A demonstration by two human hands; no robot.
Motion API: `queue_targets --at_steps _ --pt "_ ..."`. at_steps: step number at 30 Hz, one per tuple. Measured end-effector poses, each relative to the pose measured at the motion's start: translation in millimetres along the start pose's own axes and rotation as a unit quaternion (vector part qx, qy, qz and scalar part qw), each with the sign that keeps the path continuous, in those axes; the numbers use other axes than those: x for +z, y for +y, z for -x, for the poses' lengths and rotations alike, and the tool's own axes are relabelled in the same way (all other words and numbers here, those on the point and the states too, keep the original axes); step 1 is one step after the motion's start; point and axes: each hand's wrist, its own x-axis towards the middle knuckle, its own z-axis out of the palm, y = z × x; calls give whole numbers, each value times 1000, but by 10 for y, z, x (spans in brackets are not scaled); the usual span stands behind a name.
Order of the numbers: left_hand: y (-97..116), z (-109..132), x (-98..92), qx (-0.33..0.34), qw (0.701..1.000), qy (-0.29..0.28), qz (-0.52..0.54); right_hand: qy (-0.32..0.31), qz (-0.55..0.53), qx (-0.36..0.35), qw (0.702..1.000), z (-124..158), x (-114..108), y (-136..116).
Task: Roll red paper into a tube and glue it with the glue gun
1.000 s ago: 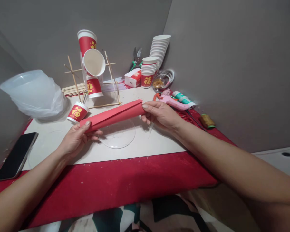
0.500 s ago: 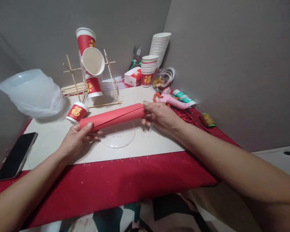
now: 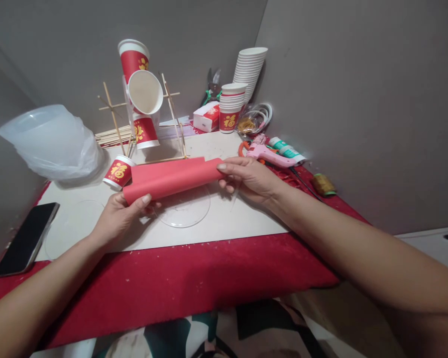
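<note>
Red paper [image 3: 171, 181]: smooth, matte sheet, curling into a long loose roll with a free flap showing along its far side; hanging between both hands above the white board, in front of the stick frame.
Left grip [image 3: 117, 216]: closing to the paper's thickness at the roll's left end, thumb pressing on the near face, fingers curling underneath.
Right grip [image 3: 252, 179]: pinching the roll's right end narrowly, thumb lying on top, other fingers bending below.
Clear disc [image 3: 186, 214]: transparent, round, thin-rimmed; lying flat on the board, partly hiding beneath the paper.
White board [image 3: 246, 221]: smooth, pale, flat; covering much of the counter [image 3: 194, 278], whose red cloth surface is showing small pale specks.
Stick frame [image 3: 114, 119]: thin, pale wooden rods, crossing at the upper joints; standing behind the paper.
Mounted paper cups [image 3: 146, 132]: red and white with gold print; facing different ways between the frame's sides.
Loose paper cup [image 3: 118, 172]: tilting just beside the roll's left end.
Glue gun [image 3: 269, 155]: pink, hard-looking casing; lying beyond the right hand.
Thread spool [image 3: 323, 185]: golden-brown windings; resting at far right.
</note>
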Motion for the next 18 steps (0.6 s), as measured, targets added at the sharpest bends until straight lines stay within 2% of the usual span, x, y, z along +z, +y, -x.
queue_targets --at_steps 7,10,14,18 --pt "-16 -19 1 15 999 47 -9 -34 30 15 999 7 -18 -35" --pt "0 8 16 40 997 37 -49 -49 37 22 998 1 -37 -41" --pt "24 45 33 110 987 3 -120 -56 42 21 997 3 -48 -49" --pt "17 52 13 206 956 -9 -209 -45 55 10 997 12 -38 -66"
